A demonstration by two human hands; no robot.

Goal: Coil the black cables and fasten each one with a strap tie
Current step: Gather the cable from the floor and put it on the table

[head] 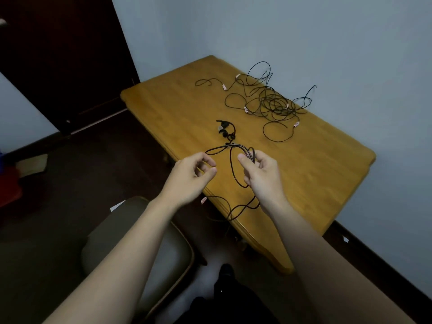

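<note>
Black thin cable, partly gathered into loops, hangs above the near corner of the yellow wooden bench in the head view, the only view supplied. The right hand holds the gathered loops, its grip closed around several strands between thumb and fingers. The left hand sits just beside the outermost loop with fingers curled; whether its grip pinches the strand cannot be told. A slack tail runs down past the bench edge and ends in a pale pink plug. Small black strap ties lie on the bench just beyond the hands. A loose tangle of further black cables rests well apart, toward the wall. A grey cushioned chair stands beside the bench.

Assessment: coiling is under way; fastening is not yet done. To do this step well, the left hand should feed the tail in even loops of matching size, laid flat against those in the right hand without twisting. The right grip should hold firm so the loops do not spring apart before a tie goes round.
</note>
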